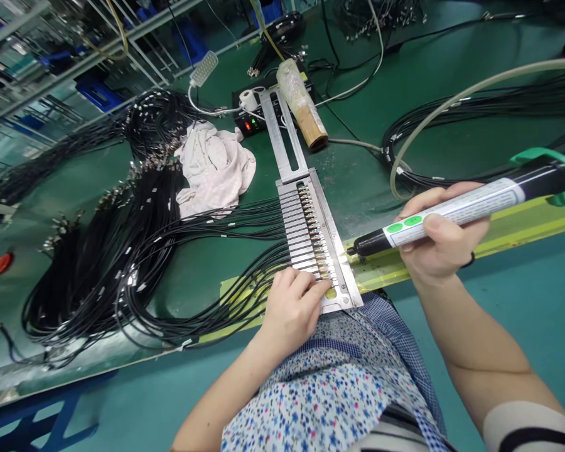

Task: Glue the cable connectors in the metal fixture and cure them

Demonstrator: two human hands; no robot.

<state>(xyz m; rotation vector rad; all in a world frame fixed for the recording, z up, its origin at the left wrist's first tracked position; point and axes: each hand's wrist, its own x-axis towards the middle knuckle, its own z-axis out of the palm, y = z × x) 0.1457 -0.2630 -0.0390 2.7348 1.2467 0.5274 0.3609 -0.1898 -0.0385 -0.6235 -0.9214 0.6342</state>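
Observation:
My right hand (445,235) is wrapped round a dispensing syringe (456,210) with a white label, two green stickers and a green cap. Its thin tip points down-left, close to the right edge of a metal fixture (327,216). Along the fixture runs a row of small connectors (314,229), where several black cables (258,251) end. My left hand (292,307) lies over the near end of that row, fingers bent and pressed together at the last connectors. Whatever is under those fingertips is hidden.
Left of the fixture lie a crumpled white cloth (216,166) and thick cable bundles (108,263). Behind it are a wrapped tube (304,107), a black box (249,122) with lit displays and a small lamp (204,69). A pale hose (452,103) arches at the right above coiled cables (419,135).

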